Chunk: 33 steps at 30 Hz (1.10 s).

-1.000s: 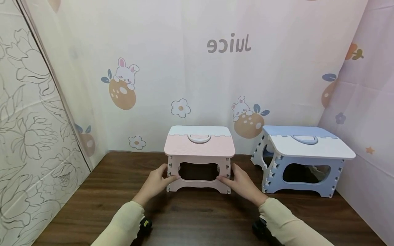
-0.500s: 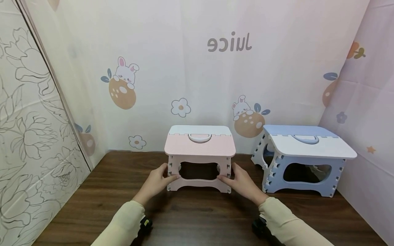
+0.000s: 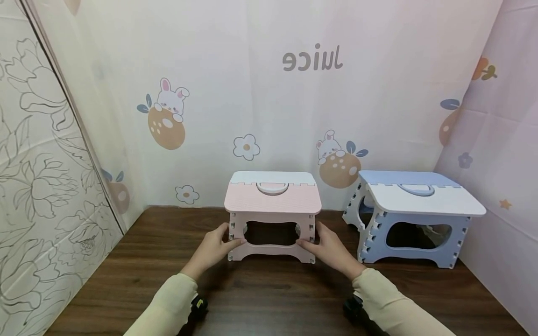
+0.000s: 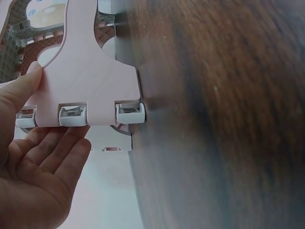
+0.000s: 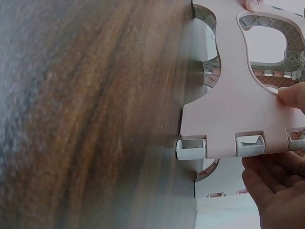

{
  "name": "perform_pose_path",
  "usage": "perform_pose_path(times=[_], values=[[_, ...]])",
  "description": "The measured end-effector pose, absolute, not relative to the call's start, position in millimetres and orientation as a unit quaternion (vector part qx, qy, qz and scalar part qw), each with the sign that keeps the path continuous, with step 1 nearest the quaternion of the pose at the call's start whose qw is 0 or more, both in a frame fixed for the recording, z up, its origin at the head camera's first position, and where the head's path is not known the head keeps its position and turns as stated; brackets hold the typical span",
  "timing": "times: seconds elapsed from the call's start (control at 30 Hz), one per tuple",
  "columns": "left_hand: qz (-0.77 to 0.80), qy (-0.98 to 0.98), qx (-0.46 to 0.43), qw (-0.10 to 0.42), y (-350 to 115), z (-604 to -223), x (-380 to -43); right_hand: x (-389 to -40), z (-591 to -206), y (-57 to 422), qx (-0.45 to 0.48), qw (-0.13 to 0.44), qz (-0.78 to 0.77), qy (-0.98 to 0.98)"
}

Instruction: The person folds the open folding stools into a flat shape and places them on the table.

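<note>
A pink and white folding stool (image 3: 272,201) stands unfolded and upright on the dark wooden table (image 3: 269,298), its carry handle (image 3: 272,188) lying flat in the top. My left hand (image 3: 211,251) grips the stool's left front leg, with the thumb on the front panel and the fingers at the hinged side edge. On the opposite leg, my right hand (image 3: 335,252) holds in the same manner. The left wrist view shows the fingers (image 4: 57,148) against the white hinges (image 4: 74,114). Up close in the right wrist view, the thumb (image 5: 291,94) meets the rim of the oval opening.
To the right stands a blue and white folding stool (image 3: 424,200), also unfolded and turned at a slight angle. A printed curtain (image 3: 269,102) hangs behind the table. Other printed cloths border the left and right sides.
</note>
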<state>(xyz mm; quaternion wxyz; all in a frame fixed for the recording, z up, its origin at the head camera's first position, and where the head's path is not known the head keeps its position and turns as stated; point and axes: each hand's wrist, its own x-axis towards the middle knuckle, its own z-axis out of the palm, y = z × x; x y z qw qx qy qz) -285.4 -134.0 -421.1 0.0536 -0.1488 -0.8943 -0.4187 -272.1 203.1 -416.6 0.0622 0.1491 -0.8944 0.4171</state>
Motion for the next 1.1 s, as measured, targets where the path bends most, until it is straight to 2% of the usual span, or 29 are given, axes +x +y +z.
perform_pose_path(times=[1.1], values=[[-0.424,-0.891,-0.155,0.047,-132.9,-419.2,-285.6,-276.1,-415.9,204.0,0.145,0.058,0.414,-0.897]])
